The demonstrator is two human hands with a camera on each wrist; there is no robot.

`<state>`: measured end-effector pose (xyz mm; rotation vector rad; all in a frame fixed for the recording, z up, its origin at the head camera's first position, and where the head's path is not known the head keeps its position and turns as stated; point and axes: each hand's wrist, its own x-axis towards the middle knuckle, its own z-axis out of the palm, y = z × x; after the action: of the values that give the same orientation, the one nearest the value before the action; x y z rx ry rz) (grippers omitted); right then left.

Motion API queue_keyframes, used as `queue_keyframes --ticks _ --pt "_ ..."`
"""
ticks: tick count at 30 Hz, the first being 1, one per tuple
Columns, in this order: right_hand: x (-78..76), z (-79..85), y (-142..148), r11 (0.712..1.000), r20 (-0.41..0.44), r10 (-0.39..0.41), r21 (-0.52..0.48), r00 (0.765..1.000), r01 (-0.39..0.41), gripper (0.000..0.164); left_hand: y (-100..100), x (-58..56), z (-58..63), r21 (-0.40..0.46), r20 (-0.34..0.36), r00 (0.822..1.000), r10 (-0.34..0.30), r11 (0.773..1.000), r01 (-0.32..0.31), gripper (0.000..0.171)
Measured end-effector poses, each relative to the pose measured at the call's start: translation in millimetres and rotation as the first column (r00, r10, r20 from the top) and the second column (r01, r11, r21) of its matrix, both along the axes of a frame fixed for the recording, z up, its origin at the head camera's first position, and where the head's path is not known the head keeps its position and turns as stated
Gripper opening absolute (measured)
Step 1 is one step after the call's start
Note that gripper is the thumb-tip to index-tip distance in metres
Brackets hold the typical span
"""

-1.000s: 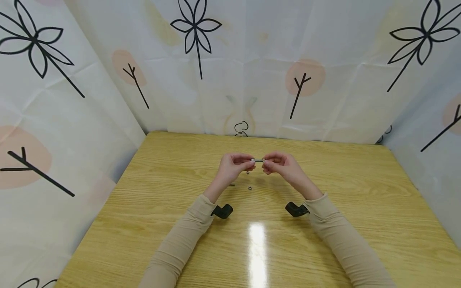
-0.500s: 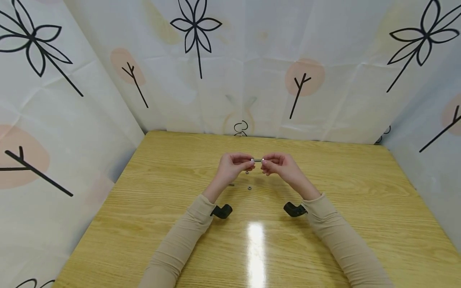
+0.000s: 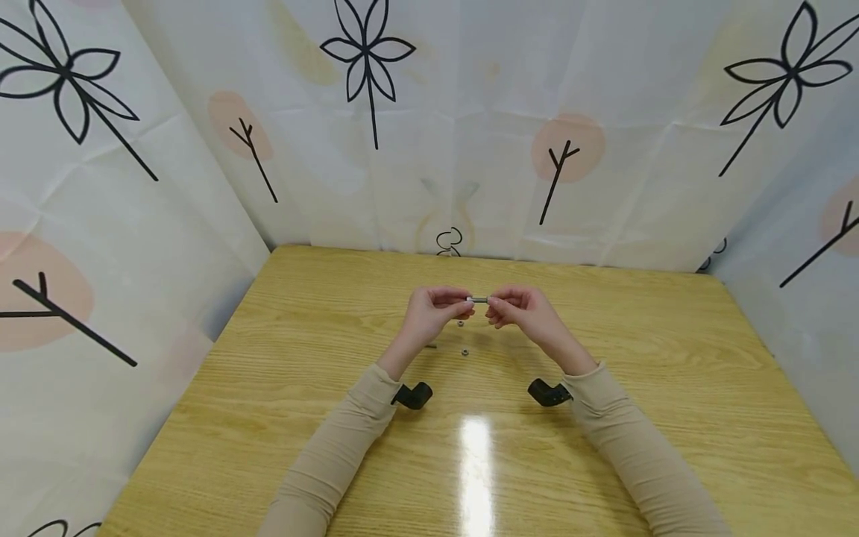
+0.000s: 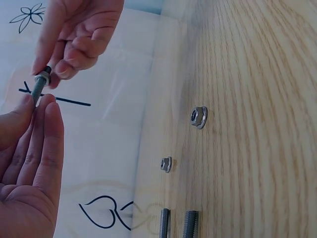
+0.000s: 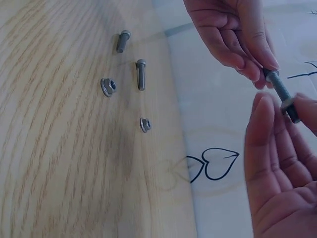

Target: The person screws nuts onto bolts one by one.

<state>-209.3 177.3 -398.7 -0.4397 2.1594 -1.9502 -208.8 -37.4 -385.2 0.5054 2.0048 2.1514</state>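
Note:
Above the table, a metal bolt [image 3: 479,300] spans the gap between the two hands. My left hand [image 3: 432,307] pinches its head end between thumb and fingers. A flange nut [image 5: 288,103] sits around the bolt near the opposite, threaded end. There my right hand [image 3: 526,309] has its thumb and fingers at the nut; the left wrist view shows this nut [image 4: 43,77] beside the right fingertips. The bolt's head is partly covered by the left fingers.
Two loose flange nuts [image 4: 199,117] lie on the wooden table [image 3: 604,462]. Two more bolts [image 5: 141,74] rest near them, mostly hidden behind the left hand in the head view. Black wrist-camera mounts [image 3: 412,395] sit below both wrists. Patterned cloth [image 3: 456,149] surrounds the table.
My right hand has shifted very slightly left, toward the left hand. Both hands keep their pinch; the loose nuts stay where they were.

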Motion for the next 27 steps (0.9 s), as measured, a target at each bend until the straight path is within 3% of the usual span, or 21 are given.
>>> queue_keyframes --ticks 5,12,16,20,27 --pt "1.1 1.8 -3.6 1.000 0.042 -0.004 0.020 0.999 0.003 0.038 0.8 0.0 -1.8 -0.001 -0.009 1.000 -0.006 1.000 0.006 0.023" --pt "2.3 0.6 -0.1 0.998 -0.007 0.017 -0.055 1.000 -0.017 0.031 -0.1 0.9 0.4 -0.003 -0.008 1.000 0.005 1.000 -0.005 0.024" --pt "0.8 -0.5 -0.3 1.000 -0.030 0.008 0.001 1.000 -0.008 0.025 0.1 0.8 0.3 -0.008 -0.001 1.000 0.004 1.000 -0.004 0.022" --pt "0.2 -0.7 -2.0 0.999 -0.025 0.010 0.046 1.000 -0.009 0.032 0.5 0.7 0.0 -0.012 0.006 1.000 0.007 1.000 -0.007 0.022" --pt "2.5 -0.5 -1.7 0.999 -0.031 0.020 -0.047 0.999 -0.021 0.029 -0.4 0.7 -0.6 0.002 0.000 1.000 0.012 1.000 -0.012 0.022"
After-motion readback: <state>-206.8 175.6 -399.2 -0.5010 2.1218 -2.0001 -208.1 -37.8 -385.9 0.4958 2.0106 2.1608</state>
